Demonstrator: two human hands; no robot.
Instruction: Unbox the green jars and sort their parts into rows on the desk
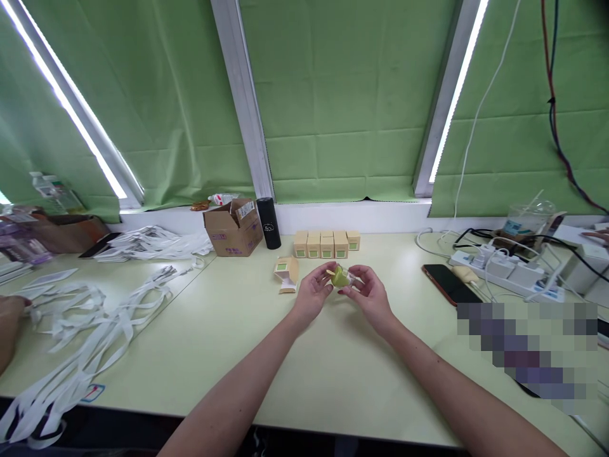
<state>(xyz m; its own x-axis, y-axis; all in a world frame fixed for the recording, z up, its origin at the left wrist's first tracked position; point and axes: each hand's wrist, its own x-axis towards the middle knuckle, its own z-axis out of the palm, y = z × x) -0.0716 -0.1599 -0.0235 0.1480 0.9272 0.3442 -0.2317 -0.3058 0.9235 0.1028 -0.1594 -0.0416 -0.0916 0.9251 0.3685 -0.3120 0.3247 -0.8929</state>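
Both hands meet over the middle of the table around a small green item (339, 277) with a pale yellow stick-like end on its left and a clear part on its right. My left hand (313, 293) is closed on its left side. On the other side, the fingers of my right hand (369, 295) pinch the clear end. Just left of my left hand stands an opened small tan box (286, 274), its flaps out and its white inside showing. Behind my hands, several closed small tan boxes (327, 244) with green labels stand in a row.
A brown carton (233, 228) and a black cylinder (269, 223) stand at the back. White straps (118, 324) spread over the left, near another person's hand (12, 324). On the right lie a phone (450, 284), a power strip (507, 274) and tangled cables.
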